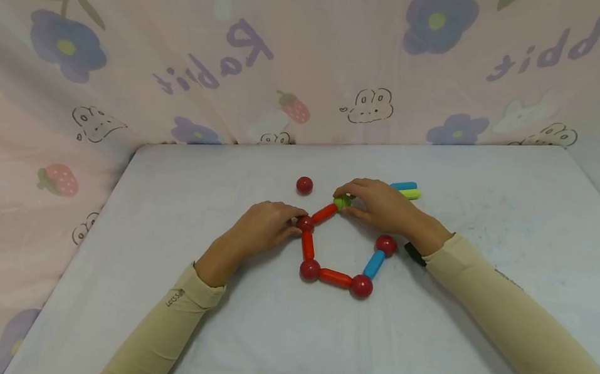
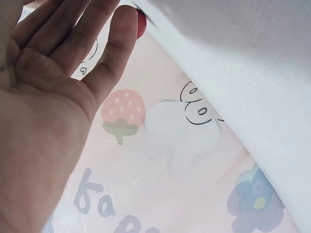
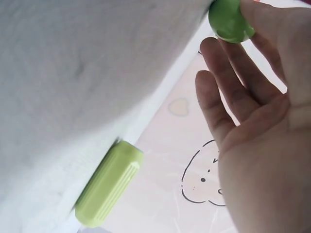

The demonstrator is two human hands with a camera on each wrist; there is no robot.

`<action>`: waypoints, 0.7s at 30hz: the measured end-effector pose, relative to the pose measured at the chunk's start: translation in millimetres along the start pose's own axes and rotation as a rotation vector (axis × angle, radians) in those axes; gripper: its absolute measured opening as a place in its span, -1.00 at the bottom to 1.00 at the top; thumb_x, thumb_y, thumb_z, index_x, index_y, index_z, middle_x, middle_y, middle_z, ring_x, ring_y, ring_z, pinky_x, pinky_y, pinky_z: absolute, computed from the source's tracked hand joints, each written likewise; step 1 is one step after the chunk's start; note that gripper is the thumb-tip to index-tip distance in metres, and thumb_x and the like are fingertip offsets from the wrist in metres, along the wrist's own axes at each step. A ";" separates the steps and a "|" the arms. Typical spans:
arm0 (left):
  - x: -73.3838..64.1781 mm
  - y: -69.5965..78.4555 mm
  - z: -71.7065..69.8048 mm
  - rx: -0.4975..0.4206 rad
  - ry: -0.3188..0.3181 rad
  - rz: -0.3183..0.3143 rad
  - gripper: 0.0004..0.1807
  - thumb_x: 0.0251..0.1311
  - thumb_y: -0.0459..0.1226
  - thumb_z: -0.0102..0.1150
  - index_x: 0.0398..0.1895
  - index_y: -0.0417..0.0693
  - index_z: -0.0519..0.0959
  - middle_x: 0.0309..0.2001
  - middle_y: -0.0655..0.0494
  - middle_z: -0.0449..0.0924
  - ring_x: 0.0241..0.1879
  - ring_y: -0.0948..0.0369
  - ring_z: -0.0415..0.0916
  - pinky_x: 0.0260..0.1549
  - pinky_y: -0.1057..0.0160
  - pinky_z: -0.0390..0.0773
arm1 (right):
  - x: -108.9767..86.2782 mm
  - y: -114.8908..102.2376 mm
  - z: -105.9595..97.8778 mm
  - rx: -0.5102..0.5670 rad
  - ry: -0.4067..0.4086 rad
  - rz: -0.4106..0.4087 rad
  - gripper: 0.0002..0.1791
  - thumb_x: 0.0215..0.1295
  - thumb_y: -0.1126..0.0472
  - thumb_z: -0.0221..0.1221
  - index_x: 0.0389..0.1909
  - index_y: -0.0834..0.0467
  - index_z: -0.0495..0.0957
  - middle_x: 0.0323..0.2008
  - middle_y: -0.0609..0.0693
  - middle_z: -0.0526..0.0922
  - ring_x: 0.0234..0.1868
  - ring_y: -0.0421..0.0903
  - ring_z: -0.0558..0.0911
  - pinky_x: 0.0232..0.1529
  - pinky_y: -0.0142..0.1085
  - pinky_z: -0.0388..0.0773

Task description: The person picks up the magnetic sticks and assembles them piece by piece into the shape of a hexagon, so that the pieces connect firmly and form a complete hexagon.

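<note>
Red and blue rods joined by balls form a ring with one gap on the table. My left hand (image 1: 268, 228) pinches the red ball (image 1: 304, 224) at the ring's left corner; in the left wrist view only a sliver of red shows past the thumb. Between thumb and fingers, my right hand (image 1: 374, 204) holds a green ball (image 3: 230, 20) at the end of a red rod (image 1: 323, 213). Nearest the right forearm, a red ball (image 1: 386, 244) tops the blue rod (image 1: 374, 264). Two more red balls and red rods make up the lower left side.
A loose red ball (image 1: 304, 185) lies behind the ring. A yellow-green rod (image 3: 109, 184) and a blue rod (image 1: 404, 185) lie beyond the right hand. A dark piece (image 1: 415, 254) sits partly under the right wrist. Patterned cloth (image 1: 306, 55) hangs behind the white table (image 1: 256, 345).
</note>
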State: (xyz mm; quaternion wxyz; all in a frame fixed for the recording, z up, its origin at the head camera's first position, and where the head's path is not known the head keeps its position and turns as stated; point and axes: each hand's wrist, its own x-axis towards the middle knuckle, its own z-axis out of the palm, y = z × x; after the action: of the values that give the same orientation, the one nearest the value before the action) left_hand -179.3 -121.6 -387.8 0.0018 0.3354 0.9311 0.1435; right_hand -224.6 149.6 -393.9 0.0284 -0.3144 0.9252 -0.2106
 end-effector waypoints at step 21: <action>-1.3 -2.9 2.3 0.007 0.020 0.033 -0.61 0.21 -0.21 0.36 0.11 -0.05 0.62 -0.12 0.10 0.75 -0.11 0.20 0.68 0.00 0.16 0.65 | -1.2 -4.0 -1.4 -0.020 -0.029 0.018 -0.58 0.36 0.03 0.25 0.21 -0.02 0.55 0.10 -0.01 0.66 0.20 0.02 0.59 0.25 -0.01 0.54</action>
State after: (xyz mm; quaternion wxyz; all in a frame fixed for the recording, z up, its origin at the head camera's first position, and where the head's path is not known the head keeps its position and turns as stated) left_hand -179.9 -123.9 -390.9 -0.0109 0.3495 0.9258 0.1435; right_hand -221.6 148.1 -391.1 0.0406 -0.3092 0.9297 -0.1962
